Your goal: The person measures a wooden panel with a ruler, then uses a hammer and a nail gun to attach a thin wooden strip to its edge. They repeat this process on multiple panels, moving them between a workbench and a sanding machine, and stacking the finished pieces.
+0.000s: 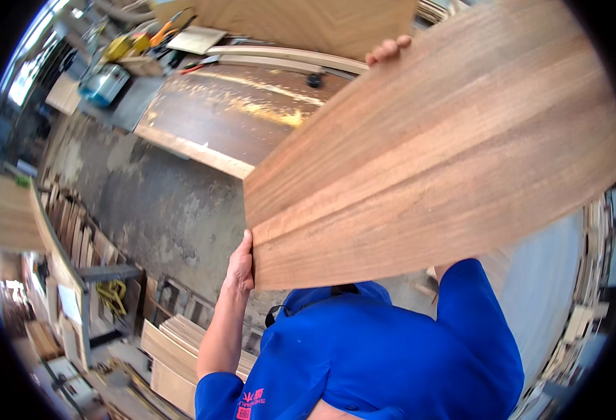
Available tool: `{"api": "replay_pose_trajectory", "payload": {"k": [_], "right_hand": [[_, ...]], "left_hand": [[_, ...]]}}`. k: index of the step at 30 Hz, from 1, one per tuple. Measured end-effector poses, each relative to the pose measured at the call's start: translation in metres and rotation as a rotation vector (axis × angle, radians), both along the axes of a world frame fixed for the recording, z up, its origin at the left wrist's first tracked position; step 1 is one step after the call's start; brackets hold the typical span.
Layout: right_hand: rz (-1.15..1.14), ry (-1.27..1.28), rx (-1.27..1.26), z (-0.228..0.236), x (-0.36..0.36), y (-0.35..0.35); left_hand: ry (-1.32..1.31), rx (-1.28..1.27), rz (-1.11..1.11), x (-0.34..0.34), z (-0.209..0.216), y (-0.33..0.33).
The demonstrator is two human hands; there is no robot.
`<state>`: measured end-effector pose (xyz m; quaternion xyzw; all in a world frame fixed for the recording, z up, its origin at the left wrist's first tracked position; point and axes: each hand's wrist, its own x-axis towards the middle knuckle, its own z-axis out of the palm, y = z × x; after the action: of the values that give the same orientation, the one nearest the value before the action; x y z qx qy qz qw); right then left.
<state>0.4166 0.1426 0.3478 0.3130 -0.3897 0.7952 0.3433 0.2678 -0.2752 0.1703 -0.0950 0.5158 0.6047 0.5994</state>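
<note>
Overhead, a broad wood panel point(434, 147) hangs tilted above the dusty bench point(231, 115), gripped at opposite edges: left hand point(240, 264) clamped on its near corner, right hand's fingers point(388, 50) curled over the far edge. Keeping both grips firm and the sheet level should stop it flexing or clipping the stacked offcuts point(175, 343) below.

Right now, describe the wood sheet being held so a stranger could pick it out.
Start at the dusty brown workbench. In front of it, a wide thin reddish-brown wood veneer sheet is raised between the left hand and right hand. Unlike the pale stacked boards below, it is airborne.
</note>
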Motion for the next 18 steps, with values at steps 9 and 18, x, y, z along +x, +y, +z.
{"api": "replay_pose_trajectory", "payload": {"k": [9, 18], "right_hand": [[-0.268, -0.359, -0.685, -0.089, -0.029, -0.083], [-0.485, -0.614, -1.011, -0.205, -0.203, -0.092]], "left_hand": [[0.6, 0.035, 0.517, -0.117, -0.023, -0.081], [0.77, -0.141, 0.598, -0.244, -0.016, -0.133]]}}
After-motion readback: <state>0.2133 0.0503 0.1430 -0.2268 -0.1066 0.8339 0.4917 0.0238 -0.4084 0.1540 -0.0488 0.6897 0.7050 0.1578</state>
